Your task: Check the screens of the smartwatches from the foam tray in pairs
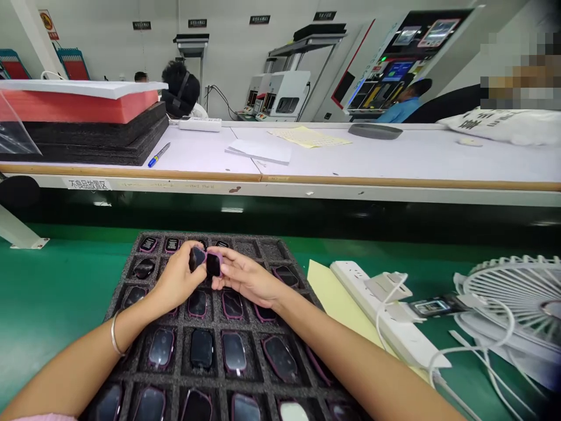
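Over the back part of a dark foam tray (177,342) my two hands are close together. My left hand (179,275), with a bangle at the wrist, pinches a dark-screened smartwatch body (198,256) between thumb and fingers. Right beside it, my right hand (243,275) grips another smartwatch body (214,265), with a purple-pink frame and a black screen. Whether the two watches touch, I cannot tell. Below them, several strapless watches lie face up in the tray's compartments, among them a purple-framed watch (232,304). A few in the back row show lit text, such as one watch (172,244).
Right of the tray lie a yellow sheet (326,286), a white power strip (385,316) with cables, and a white fan (517,298). A raised shelf (307,169) crosses behind, bearing foam sheets (87,134), a pen (159,155) and papers (258,151). People sit beyond.
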### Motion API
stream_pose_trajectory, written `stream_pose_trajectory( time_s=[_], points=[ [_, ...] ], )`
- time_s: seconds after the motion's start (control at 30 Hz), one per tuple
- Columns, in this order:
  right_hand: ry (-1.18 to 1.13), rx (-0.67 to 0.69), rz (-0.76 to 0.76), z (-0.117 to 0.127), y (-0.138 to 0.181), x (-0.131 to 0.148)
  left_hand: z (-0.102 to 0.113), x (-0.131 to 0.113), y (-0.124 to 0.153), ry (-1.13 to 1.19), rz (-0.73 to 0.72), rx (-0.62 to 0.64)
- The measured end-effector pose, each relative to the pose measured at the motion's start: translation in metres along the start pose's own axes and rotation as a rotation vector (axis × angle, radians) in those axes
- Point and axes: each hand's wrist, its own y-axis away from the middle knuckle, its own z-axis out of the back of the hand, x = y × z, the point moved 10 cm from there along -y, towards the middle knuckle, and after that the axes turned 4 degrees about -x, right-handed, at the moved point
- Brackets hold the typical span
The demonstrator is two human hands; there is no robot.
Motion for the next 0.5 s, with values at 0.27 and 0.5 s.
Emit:
stream_pose_trajectory(
  time_s=[0.27,0.5],
  points=[
    [0.021,0.069,-0.008,-0.006,0.001,0.002,0.003,0.007,0.001,0.051,0.058,-0.065],
    [-0.002,0.08,-0.018,-0.007,0.001,0.001,-0.001,0.011,0.001,0.12,0.097,-0.055]
  ],
)
